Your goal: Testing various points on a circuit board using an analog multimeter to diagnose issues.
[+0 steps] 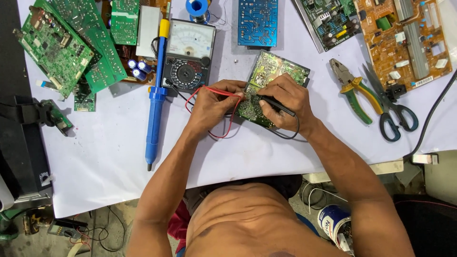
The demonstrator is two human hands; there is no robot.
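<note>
Two probes on one small green circuit board (266,71), solder side up, lying mid-table on the white sheet (109,143), just at 4 o'clock from the analog multimeter (189,54). Left hand (214,102) at the board's 9 o'clock edge, fingers curled tight round the red probe (227,93), tip hidden under the fingertips, red lead looping below the wrist. Right hand (285,102) over the board's lower half, fingers closed pen-style on the black probe (276,105), black lead trailing toward 5 o'clock.

Judged best practice for this probing step: heels of both hands planted on the sheet for steadiness; tips on single solder pads, no bridging of neighbours; board flat, not rocking; glance up to 11 o'clock for the needle without lifting either tip; leads kept off the dial face.

Outward: blue desoldering pump (154,100) at 9 o'clock, beside the meter. Blue circuit board (257,21) at 12 o'clock. Pliers (352,90) and scissors (392,109) at 3 o'clock, well apart from the hands. Brown power board (409,40) at 2 o'clock. Stack of green boards (71,43) at 10 o'clock.
</note>
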